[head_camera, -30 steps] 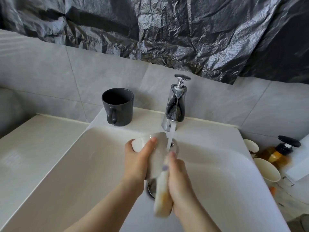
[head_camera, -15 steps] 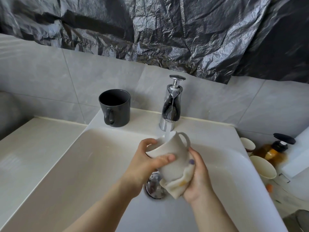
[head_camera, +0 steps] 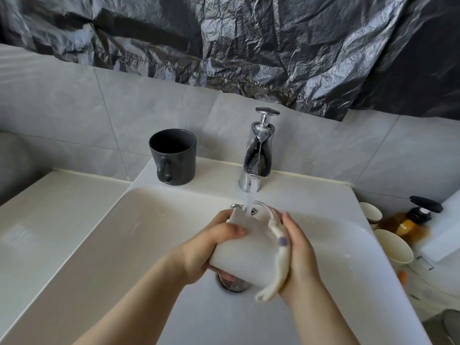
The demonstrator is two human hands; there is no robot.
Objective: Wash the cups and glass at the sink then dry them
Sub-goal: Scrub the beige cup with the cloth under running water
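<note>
head view: white cup (head_camera: 249, 247) being washed over the sink (head_camera: 124, 245), an early stage of the task.
the left hand (head_camera: 204, 247) is gripping the cup, fingers (head_camera: 234, 230) curled round its wall, under the stream from the tap (head_camera: 256, 160); the right hand (head_camera: 298, 252) is cupping a cloth (head_camera: 278, 265) against the cup's side. the dark mug (head_camera: 174, 155) is standing apart on the sink's rim surface, seemingly awaiting its turn; no glass is showing, and all drying appears to be remaining.

Grey tiled wall (head_camera: 74, 108); crinkled black plastic sheet (head_camera: 249, 33) across top; pale countertop (head_camera: 49, 220) at left; soft daylight
</note>
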